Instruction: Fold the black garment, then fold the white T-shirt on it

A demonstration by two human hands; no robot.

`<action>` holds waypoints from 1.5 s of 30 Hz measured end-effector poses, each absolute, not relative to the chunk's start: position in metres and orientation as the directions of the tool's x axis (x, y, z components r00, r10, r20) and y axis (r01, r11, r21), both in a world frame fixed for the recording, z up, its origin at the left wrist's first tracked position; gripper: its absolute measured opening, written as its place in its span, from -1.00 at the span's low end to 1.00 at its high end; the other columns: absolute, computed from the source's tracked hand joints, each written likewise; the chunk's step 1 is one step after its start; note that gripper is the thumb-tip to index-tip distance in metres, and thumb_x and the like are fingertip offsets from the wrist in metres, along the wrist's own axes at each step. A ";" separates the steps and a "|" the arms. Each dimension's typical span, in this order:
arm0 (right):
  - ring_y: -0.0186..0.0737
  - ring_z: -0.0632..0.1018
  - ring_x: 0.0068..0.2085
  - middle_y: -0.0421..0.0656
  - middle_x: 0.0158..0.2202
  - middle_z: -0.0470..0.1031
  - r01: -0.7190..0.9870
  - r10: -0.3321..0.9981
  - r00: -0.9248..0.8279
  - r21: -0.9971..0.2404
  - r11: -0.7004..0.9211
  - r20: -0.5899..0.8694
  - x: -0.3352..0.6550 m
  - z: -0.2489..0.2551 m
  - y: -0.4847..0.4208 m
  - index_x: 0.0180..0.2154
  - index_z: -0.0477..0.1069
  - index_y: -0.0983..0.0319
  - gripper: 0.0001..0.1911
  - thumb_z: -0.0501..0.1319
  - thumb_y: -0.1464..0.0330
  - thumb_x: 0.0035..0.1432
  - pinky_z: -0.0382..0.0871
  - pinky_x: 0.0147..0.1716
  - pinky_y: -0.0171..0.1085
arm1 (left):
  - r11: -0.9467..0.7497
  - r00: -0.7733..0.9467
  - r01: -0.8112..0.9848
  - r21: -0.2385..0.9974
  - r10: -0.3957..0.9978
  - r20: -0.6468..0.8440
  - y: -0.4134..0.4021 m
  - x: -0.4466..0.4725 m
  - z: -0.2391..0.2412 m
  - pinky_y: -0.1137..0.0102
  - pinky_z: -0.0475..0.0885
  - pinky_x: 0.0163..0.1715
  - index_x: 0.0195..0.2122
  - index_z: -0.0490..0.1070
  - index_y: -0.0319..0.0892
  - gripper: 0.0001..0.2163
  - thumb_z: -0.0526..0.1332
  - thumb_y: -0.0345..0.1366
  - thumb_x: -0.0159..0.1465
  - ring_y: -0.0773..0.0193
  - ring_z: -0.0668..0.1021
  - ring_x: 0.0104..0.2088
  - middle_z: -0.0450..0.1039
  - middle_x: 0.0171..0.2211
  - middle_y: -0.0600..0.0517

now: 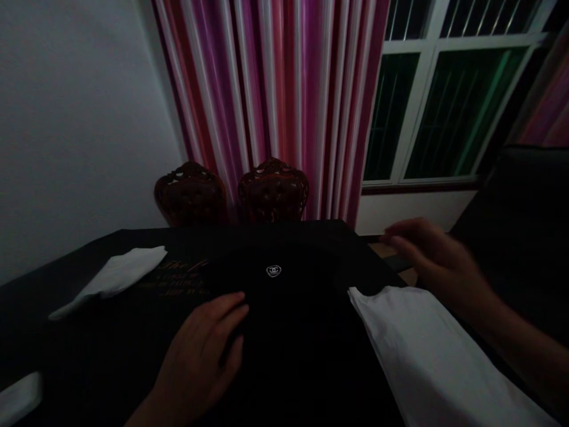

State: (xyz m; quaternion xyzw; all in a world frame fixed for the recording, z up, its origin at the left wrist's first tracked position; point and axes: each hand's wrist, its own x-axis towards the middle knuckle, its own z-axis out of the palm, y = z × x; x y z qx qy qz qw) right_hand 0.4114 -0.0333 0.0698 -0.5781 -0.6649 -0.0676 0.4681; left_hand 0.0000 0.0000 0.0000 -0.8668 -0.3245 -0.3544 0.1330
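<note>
We see the left hand (202, 350) lying flat, palm down and fingers loosely spread, holding nothing, on a black garment (284, 308) spread over a dark table (111, 338). The garment fills the middle of the view, and a small round white logo (274, 271) sits on it at about one o'clock from the left hand. The right hand (438, 267) hovers at three o'clock from that logo, just past the table's right edge; it is blurred, its fingers stretched out and a little apart, and it grips nothing. Beneath its wrist, toward five o'clock, a white cloth (427, 356) lies over the garment's right side, its near corner touching the black fabric. A second white cloth (113, 279) rests at ten o'clock from the left hand, beside faint gold lettering (180, 281) (too dim to read). Another pale piece (18, 397) shows at the lower left edge. Behind the table stand two carved chairs (231, 196), then a striped pink curtain (275, 95) and a barred window (453, 101).
</note>
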 end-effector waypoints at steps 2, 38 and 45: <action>-0.19 0.51 -0.19 -0.11 -0.20 0.48 0.857 0.803 0.007 -0.418 0.302 0.596 0.416 0.045 0.003 -0.13 0.35 0.22 -0.76 0.10 0.21 0.28 0.41 -0.19 -0.19 | -0.674 0.477 0.729 0.117 0.623 0.620 0.047 0.000 -0.015 0.16 0.38 0.10 0.14 0.21 -0.12 -0.67 0.01 -0.20 0.38 0.17 0.40 0.12 0.31 0.13 -0.07; 0.22 0.24 0.21 0.19 0.24 0.19 0.983 0.972 0.106 0.127 -0.134 0.208 0.377 -0.130 0.121 0.22 0.20 0.37 -0.41 -0.05 0.11 0.34 0.25 0.06 0.01 | -0.189 0.182 0.976 0.107 0.981 0.070 0.262 -0.011 -0.109 0.05 -0.04 0.29 0.35 -0.02 -0.21 -0.33 -0.22 0.11 0.33 -0.02 -0.01 0.36 -0.13 0.37 -0.14; 0.15 0.22 0.24 0.13 0.26 0.17 0.981 0.969 0.125 0.118 -0.152 0.212 0.373 -0.132 0.118 0.24 0.18 0.34 -0.41 -0.08 0.12 0.34 0.24 0.09 -0.02 | -0.192 0.180 0.975 0.110 0.978 0.106 0.254 -0.011 -0.105 0.04 0.00 0.27 0.33 0.04 -0.25 -0.37 -0.16 0.04 0.35 -0.05 0.05 0.35 -0.06 0.35 -0.20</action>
